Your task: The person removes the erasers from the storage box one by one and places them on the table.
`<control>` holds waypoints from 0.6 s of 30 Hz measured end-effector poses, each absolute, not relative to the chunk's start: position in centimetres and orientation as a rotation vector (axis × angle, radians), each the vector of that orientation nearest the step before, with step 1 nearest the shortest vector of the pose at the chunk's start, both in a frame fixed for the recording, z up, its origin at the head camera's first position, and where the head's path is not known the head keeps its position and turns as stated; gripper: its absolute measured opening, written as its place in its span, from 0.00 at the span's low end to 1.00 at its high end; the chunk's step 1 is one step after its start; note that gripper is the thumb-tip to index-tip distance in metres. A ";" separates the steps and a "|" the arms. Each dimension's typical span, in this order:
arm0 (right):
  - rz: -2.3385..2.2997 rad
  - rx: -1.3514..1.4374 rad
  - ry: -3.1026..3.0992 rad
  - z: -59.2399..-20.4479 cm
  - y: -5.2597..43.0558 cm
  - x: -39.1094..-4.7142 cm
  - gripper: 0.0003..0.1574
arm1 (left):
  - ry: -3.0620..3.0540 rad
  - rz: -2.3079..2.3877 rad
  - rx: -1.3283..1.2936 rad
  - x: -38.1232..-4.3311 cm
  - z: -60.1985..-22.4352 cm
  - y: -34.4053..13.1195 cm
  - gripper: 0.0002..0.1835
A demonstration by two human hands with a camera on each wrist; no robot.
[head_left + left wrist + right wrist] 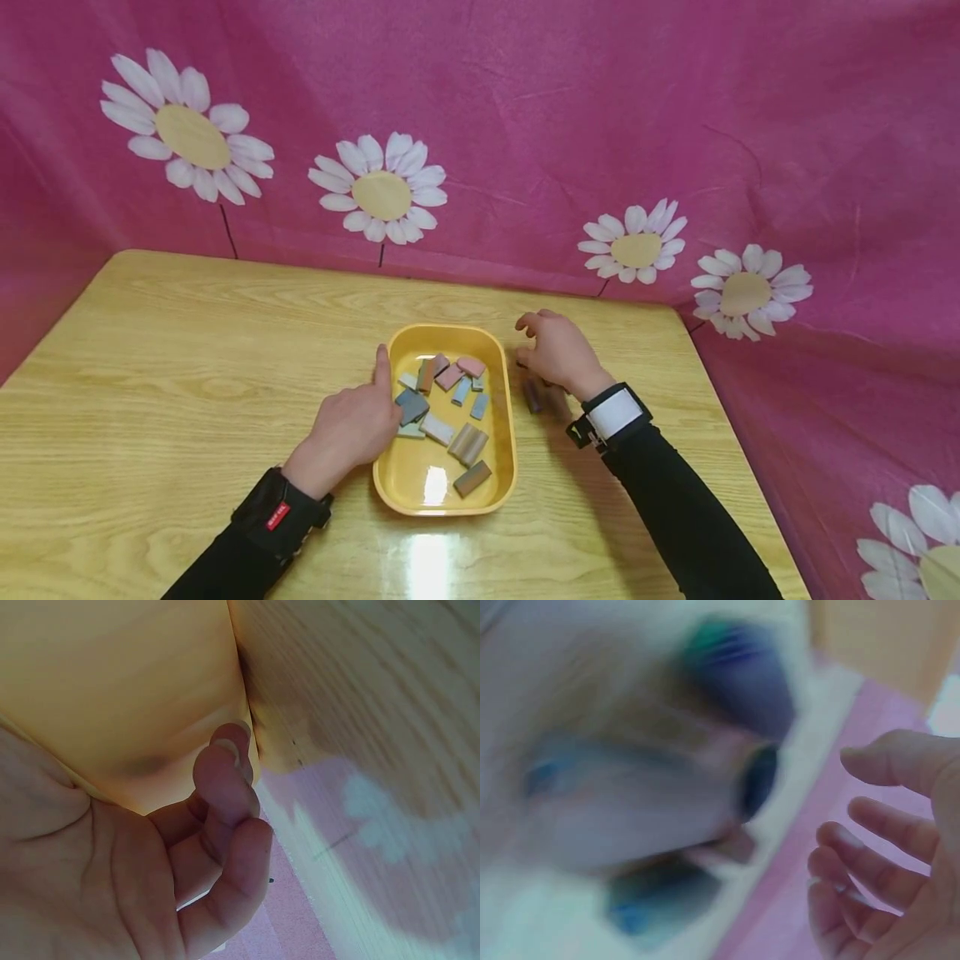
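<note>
A yellow plastic tray (509, 433) on the table holds several small blocks, among them a blue-grey block (412, 406), a white block (437, 429) and a brown block (472, 479). My left hand (356, 421) grips the tray's left side, index finger along the rim; the left wrist view shows its other fingers (225, 784) curled against the outer wall. Right of the tray, my right hand (558, 354) hovers with loosely bent fingers, nothing between them. Near it lies a dark purple-brown block (532, 396). Blurred blocks, one greyish block (637, 810) among them, show in the right wrist view.
The wooden table (195, 375) reaches back to a pink cloth (510, 150) printed with white daisies, which also hangs along the right edge. A bright light reflection lies on the table in front of the tray.
</note>
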State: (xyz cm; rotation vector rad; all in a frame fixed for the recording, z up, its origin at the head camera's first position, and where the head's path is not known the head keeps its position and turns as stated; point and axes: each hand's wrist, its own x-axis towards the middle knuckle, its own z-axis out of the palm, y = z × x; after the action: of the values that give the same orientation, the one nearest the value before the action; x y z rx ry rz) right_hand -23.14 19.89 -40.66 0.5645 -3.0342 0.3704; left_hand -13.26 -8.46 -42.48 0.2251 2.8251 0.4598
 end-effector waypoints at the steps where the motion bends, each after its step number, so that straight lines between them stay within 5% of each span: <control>1: 0.390 0.581 -3.009 -40.1 19.4 -22.9 0.23 | 2.824 0.458 0.225 -13.3 -42.5 -8.5 0.47; 8: 0.420 0.803 -2.927 -36.9 14.4 -21.0 0.21 | 2.820 0.460 0.227 -13.3 -42.5 -8.4 0.47; 18: 0.257 1.136 -3.066 -37.6 8.6 -19.9 0.18 | 2.838 0.457 0.235 -13.2 -42.5 -8.5 0.48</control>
State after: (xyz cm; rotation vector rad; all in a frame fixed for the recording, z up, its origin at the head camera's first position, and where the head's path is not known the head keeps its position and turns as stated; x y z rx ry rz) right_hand -19.89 8.61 -37.62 1.1362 -3.0655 0.2567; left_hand -13.21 -8.52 -42.51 0.2351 2.8377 0.4575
